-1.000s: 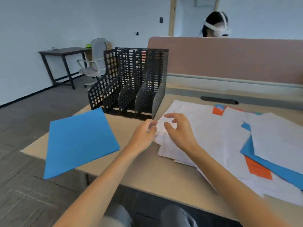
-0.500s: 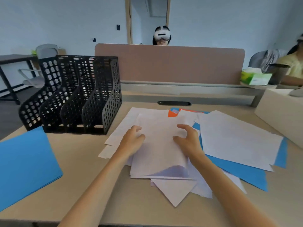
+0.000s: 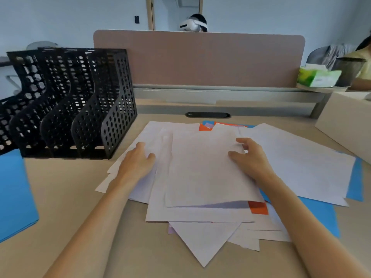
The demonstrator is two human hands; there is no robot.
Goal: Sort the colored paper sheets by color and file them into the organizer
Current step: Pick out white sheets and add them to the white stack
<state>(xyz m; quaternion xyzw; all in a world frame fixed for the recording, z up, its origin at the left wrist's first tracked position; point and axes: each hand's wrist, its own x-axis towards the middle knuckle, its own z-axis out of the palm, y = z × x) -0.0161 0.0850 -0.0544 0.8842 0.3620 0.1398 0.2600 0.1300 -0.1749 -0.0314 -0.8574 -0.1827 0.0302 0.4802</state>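
A loose pile of white sheets (image 3: 200, 177) lies mid-desk, with orange sheets (image 3: 258, 207) and blue sheets (image 3: 321, 215) showing from under it. My left hand (image 3: 137, 163) rests flat on the white sheets at the pile's left side. My right hand (image 3: 251, 157) pinches the right edge of the top white sheet, thumb on top, and that sheet's near edge is raised a little. The black mesh organizer (image 3: 80, 117) stands upright at the back left; no paper shows in its slots. A separate stack of blue sheets (image 3: 14, 197) lies at the left desk edge.
A pink divider panel (image 3: 200, 57) runs along the back of the desk. A white box (image 3: 345, 125) stands at the right, with a green tissue box (image 3: 317, 77) behind it. One person wearing a headset (image 3: 193, 24) sits beyond the divider, another person (image 3: 365, 63) at far right.
My view swung right onto the pile. Both hands moved from the pile's left corner onto the white sheets, and the top sheet's near edge lifted, exposing an orange sheet.
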